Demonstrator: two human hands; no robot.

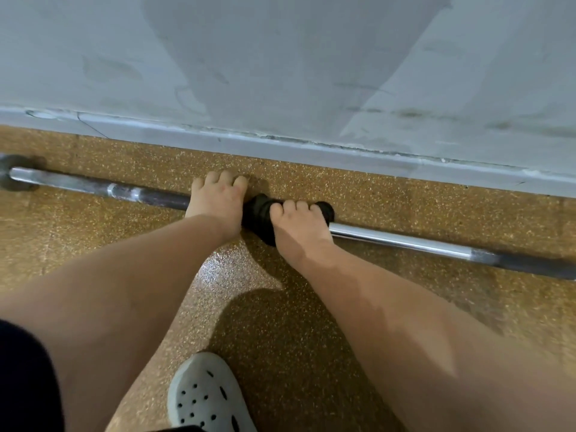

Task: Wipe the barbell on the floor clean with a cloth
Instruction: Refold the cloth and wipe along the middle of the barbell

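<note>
A long steel barbell (402,242) lies on the speckled brown floor, running from the far left to the right edge, parallel to the wall. A black cloth (258,213) is wrapped around the bar near its middle. My right hand (300,227) grips the cloth around the bar, fingers curled over the top. Just left of the cloth, my left hand (216,202) curls over the bare bar. The part of the bar under both hands and the cloth is hidden.
A grey wall with a pale skirting (311,151) runs close behind the bar. The bar's sleeve end and collar (15,174) sit at the far left. My foot in a grey perforated clog (205,397) stands on the floor below the hands.
</note>
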